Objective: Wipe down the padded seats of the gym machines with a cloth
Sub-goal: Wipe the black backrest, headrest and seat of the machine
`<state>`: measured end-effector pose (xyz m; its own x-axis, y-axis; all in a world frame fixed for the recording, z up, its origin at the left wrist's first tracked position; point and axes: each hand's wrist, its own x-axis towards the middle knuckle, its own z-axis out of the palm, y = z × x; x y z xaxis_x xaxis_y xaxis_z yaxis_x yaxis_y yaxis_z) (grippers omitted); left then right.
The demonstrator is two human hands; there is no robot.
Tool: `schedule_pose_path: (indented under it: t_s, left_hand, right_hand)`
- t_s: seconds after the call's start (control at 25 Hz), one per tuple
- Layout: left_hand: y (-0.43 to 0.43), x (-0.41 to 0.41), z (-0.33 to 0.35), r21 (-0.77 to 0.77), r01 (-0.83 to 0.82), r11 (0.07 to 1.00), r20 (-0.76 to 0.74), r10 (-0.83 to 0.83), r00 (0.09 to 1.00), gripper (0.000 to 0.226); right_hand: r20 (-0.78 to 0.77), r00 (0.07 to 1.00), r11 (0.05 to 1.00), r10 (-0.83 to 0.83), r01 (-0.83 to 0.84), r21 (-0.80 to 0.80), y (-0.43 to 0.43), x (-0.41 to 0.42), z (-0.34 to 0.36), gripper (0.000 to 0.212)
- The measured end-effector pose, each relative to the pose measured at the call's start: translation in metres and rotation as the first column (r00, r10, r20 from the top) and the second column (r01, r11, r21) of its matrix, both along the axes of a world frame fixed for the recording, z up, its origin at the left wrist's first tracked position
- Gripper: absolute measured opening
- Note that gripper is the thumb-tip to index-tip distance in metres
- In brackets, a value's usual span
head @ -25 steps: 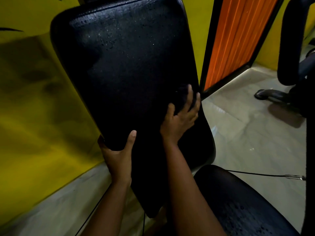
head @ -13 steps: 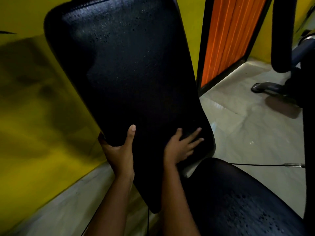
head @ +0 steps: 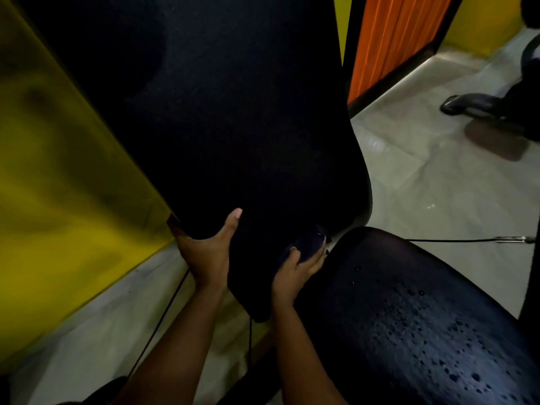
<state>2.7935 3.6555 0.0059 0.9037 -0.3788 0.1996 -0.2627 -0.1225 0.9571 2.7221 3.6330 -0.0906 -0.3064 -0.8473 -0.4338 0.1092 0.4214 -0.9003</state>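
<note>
A tall black padded backrest [head: 233, 127] fills the upper middle of the view, tilted toward me. My left hand [head: 207, 249] grips its lower left edge, thumb on the front face. My right hand [head: 298, 267] is at the backrest's lower right corner, fingers closed on a dark cloth [head: 306, 244] that is hard to tell from the black pad. Below right lies the black padded seat [head: 409, 317], dotted with water drops.
A yellow wall [head: 58, 185] runs along the left. An orange panel [head: 391, 39] in a black frame stands at the back. Grey floor [head: 423, 171] spreads to the right, with a dark machine foot [head: 473, 105] and a thin cable [head: 453, 240] above the seat.
My right hand slid down the backrest from its middle to the lower right corner, where its fingers closed on the cloth. The left hand kept its grip. The view moved closer.
</note>
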Motion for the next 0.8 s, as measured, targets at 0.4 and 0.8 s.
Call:
schedule_pose_path:
  t_s: [0.4,0.8]
  left_hand:
    - [-0.001,0.004,-0.005,-0.017,-0.007,1.000,0.030,0.008,1.000,0.079]
    - [0.000,0.001,-0.008,-0.023,0.028,0.999,0.051,-0.027,0.998,0.098]
  right_hand:
    - [-0.269,0.963,0.880,0.007,-0.133,-0.455,-0.105,-0.007,0.096,0.067]
    - [0.043,0.996,0.992,-0.078,0.073,0.103,-0.043,-0.010,-0.010,0.065]
